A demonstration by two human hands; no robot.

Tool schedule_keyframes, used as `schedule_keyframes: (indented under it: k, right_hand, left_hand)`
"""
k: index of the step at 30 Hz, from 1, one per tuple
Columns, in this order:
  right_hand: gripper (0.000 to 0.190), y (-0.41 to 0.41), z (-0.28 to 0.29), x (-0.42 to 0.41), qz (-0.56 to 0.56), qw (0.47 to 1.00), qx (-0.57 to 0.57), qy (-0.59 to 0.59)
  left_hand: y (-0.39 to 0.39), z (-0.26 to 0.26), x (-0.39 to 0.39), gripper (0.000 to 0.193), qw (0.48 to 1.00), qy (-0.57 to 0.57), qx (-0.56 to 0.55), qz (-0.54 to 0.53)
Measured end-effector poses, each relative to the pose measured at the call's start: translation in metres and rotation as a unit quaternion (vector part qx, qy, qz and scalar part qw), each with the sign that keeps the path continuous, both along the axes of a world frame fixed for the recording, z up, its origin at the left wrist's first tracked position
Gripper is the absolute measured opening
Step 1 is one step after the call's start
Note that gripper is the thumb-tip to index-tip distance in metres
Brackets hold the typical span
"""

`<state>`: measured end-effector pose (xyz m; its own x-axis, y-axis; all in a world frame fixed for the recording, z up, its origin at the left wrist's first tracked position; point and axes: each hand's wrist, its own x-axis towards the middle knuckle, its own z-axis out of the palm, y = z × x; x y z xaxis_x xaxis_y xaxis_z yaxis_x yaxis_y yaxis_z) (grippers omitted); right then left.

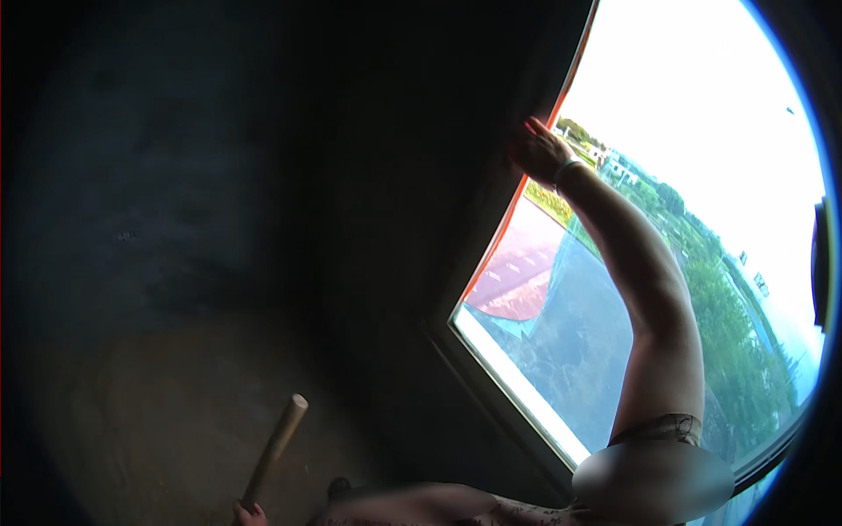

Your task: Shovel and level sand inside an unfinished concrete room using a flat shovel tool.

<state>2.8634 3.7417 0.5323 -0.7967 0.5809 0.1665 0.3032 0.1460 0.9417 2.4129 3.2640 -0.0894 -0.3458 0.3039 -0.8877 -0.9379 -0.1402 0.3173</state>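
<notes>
My right arm reaches up across a bright window opening [658, 118], with a band at the wrist. My right hand [543, 154] lies against the orange-red strip [490, 253] along the opening's left edge. Its fingers run into shadow, so their grip is unclear. At the bottom left, my left hand [250, 514] grips the lower end of a round wooden stick [275, 450]. The stick points up and to the right, with its pale cut end uppermost. Most of the left hand is cut off by the picture's lower rim.
A dark wall [388, 197] fills the middle, meeting the window's pale lower frame [520, 388]. Bluish see-through sheeting [572, 329] covers part of the window, with a ragged edge at its lower left. Trees [723, 309] stand outside. A brownish surface [164, 407] lies at lower left.
</notes>
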Motion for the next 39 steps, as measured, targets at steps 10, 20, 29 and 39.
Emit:
schedule_keyframes:
  k: [10,20,29,39]
  right_hand:
    - [0.017,0.0,0.008,0.001,0.06,0.997,0.01,-0.052]
    - [0.02,0.001,0.009,0.006,-0.019,0.994,0.009,-0.105]
    - [0.022,-0.004,0.006,-0.025,-0.099,0.993,-0.01,-0.061]
    - [0.018,0.005,0.003,-0.006,0.041,0.999,0.001,-0.025]
  left_hand:
    - [-0.005,-0.097,-0.042,0.037,0.997,-0.004,-0.034,0.068]
    - [0.03,-0.034,0.013,0.038,0.995,0.002,-0.071,0.066]
    - [0.011,-0.056,-0.003,0.037,0.993,-0.001,-0.076,0.092]
    - [0.016,-0.063,-0.012,0.04,0.997,0.01,-0.062,0.048]
